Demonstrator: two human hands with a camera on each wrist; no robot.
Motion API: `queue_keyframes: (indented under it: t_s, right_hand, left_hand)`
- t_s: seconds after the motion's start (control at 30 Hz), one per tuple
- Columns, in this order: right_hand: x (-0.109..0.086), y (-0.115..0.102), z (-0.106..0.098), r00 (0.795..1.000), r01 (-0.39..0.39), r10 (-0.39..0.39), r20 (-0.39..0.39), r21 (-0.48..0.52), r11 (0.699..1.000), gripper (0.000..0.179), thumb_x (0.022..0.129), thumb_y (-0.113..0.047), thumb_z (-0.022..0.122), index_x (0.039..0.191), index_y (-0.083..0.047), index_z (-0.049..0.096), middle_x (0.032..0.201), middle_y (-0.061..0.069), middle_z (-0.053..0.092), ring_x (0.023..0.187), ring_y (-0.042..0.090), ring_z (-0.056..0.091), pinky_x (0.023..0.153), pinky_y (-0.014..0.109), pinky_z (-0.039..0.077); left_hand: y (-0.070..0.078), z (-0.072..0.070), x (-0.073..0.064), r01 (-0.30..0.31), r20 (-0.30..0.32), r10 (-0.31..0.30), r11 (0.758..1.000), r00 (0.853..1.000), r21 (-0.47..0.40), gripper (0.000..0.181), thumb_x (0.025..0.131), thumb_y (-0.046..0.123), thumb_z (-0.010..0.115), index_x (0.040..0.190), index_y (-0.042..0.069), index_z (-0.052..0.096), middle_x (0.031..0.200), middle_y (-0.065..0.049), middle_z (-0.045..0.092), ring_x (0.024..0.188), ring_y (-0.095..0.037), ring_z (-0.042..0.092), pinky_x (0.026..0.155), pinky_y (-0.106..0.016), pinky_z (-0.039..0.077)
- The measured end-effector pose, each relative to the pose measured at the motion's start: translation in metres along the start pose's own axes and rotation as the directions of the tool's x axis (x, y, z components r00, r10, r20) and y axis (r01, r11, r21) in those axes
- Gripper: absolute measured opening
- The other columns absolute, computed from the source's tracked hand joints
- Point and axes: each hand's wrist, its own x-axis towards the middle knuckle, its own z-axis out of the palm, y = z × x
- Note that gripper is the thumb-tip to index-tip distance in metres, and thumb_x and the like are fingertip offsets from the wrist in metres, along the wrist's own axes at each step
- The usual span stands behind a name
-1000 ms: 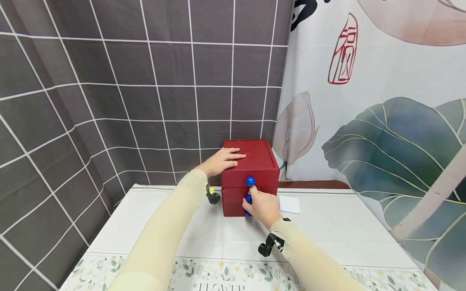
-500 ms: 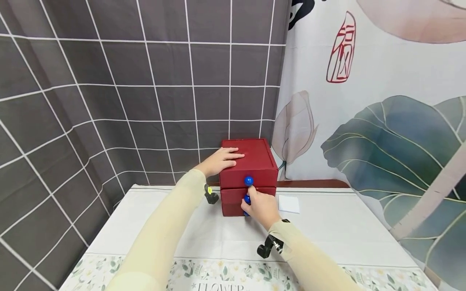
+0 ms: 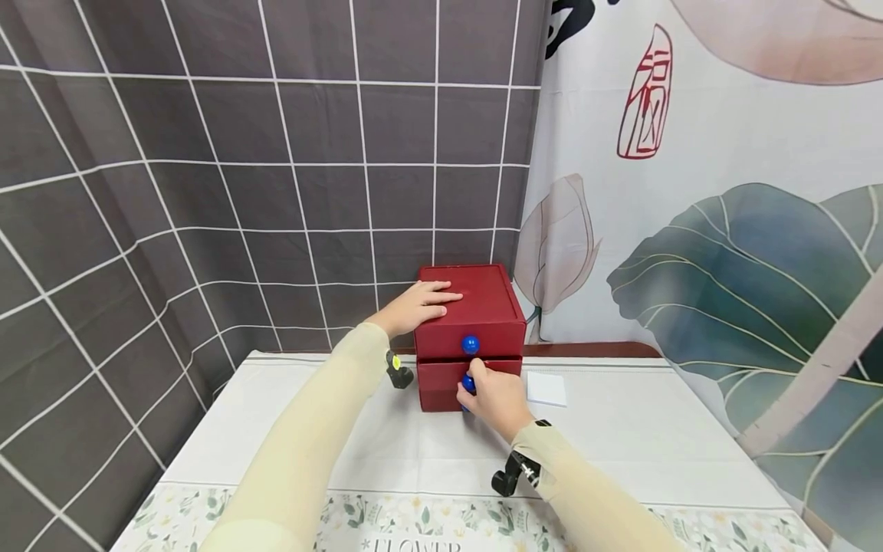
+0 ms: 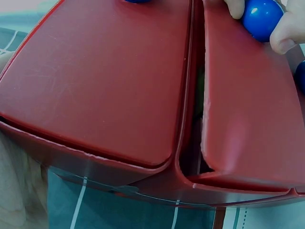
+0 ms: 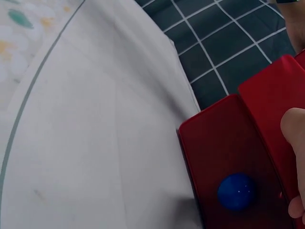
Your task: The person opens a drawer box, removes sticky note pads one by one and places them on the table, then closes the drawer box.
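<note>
A red drawer box (image 3: 486, 295) stands on the table with round blue knobs down its front. My left hand (image 3: 414, 308) rests spread on its top, toward the left edge. At the front, my right hand (image 3: 502, 397) pinches the blue knob (image 4: 263, 18) of the middle drawer (image 4: 245, 109) between thumb and fingers. That drawer sticks out slightly, and a dark gap with a bit of green inside shows in the left wrist view. The top drawer (image 4: 105, 81) sits flush. Below, the bottom drawer (image 5: 214, 152) has its own blue knob (image 5: 237, 192).
A flat white square (image 3: 547, 389) lies on the white tablecloth (image 3: 621, 437) just right of the box. Behind the box hangs a dark grid-patterned curtain (image 3: 317, 192). A light cloth with leaf prints (image 3: 690, 291) covers the right side.
The middle drawer has come out a little toward me, with my right hand on its knob, and a gap has appeared above its front. My left hand stays on the box top.
</note>
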Motion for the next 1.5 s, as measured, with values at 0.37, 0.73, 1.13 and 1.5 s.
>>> queue_keyframes:
  t_s: [0.37,0.73,1.13,1.5]
  right_hand:
    - [-0.003,0.007,-0.001,0.989,0.142,-0.141,-0.048,0.023,0.99,0.037,0.081,-0.03,0.08,0.08,-0.014,0.047,0.053,-0.008,0.048,0.042,0.008,0.048,0.039,0.02,0.03]
    - [-0.004,0.014,-0.003,0.959,0.263,-0.261,-0.11,0.008,0.965,0.038,0.078,-0.031,0.08,0.082,-0.012,0.048,0.054,-0.008,0.048,0.041,0.008,0.05,0.038,0.02,0.032]
    - [-0.01,0.012,-0.003,0.956,0.266,-0.26,-0.132,0.029,0.963,0.038,0.077,-0.03,0.08,0.079,-0.012,0.047,0.055,-0.008,0.045,0.041,0.007,0.046,0.039,0.02,0.029]
    - [-0.013,0.014,-0.007,0.929,0.341,-0.326,-0.173,0.068,0.937,0.029,0.094,-0.035,0.058,0.079,-0.012,0.049,0.059,-0.006,0.047,0.044,0.009,0.048,0.04,0.022,0.039]
  left_hand:
    - [0.0,-0.001,0.0,-0.009,0.002,0.009,1.0,1.0,-0.007,0.048,0.102,0.032,0.051,0.149,0.026,0.053,0.162,-0.003,0.036,0.15,-0.027,0.025,0.12,-0.052,0.025]
    - [-0.001,0.0,0.001,-0.008,0.014,0.008,1.0,1.0,-0.008,0.048,0.101,0.033,0.052,0.149,0.026,0.053,0.162,-0.003,0.036,0.15,-0.028,0.025,0.119,-0.054,0.026]
    - [0.0,0.0,0.0,-0.009,0.009,0.009,1.0,1.0,0.004,0.047,0.102,0.034,0.05,0.149,0.027,0.053,0.162,-0.003,0.035,0.151,-0.028,0.024,0.12,-0.055,0.022]
    - [-0.002,-0.002,0.0,-0.02,0.008,0.02,1.0,1.0,0.019,0.047,0.102,0.033,0.049,0.149,0.026,0.053,0.162,-0.004,0.036,0.151,-0.028,0.024,0.122,-0.054,0.018]
